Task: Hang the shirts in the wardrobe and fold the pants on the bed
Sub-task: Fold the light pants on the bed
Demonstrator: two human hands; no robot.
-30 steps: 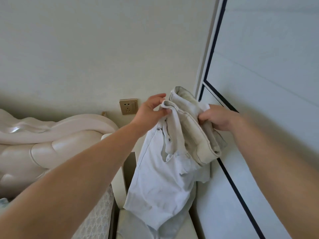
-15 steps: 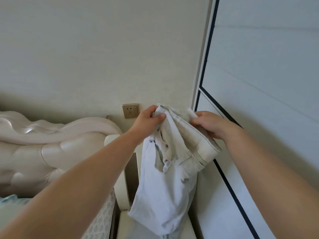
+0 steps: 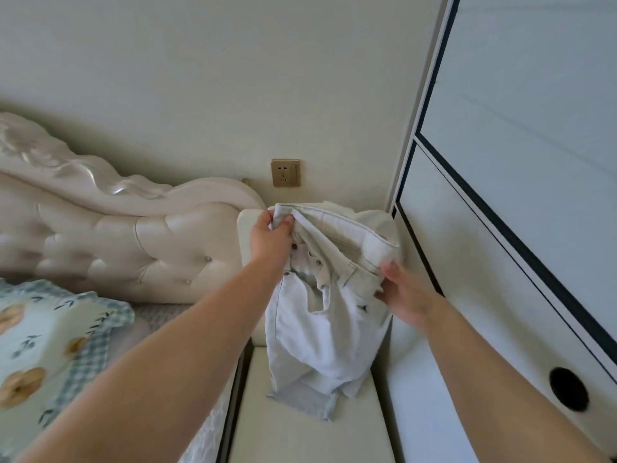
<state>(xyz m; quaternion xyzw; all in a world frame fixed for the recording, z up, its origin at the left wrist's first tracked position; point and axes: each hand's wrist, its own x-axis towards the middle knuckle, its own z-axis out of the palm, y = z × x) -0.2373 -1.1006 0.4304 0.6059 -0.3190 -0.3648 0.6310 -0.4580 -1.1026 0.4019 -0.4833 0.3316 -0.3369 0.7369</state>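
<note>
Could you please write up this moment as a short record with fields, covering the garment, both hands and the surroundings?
garment: pale jeans, fly unbuttoned, hanging with the hem resting on the cream bedside surface
left hand: gripping the waistband at its left end
right hand: at the waistband's right side, fingers around the fabric
left of scene: tufted headboard, patterned pillow
behind: gold wall socket
right of scene: wardrobe door, shut
fold status: not yet laid on the bed

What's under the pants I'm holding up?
Under the pants is a cream nightstand top; their hem touches it. Whatever sits directly behind the fabric is hidden.
</note>
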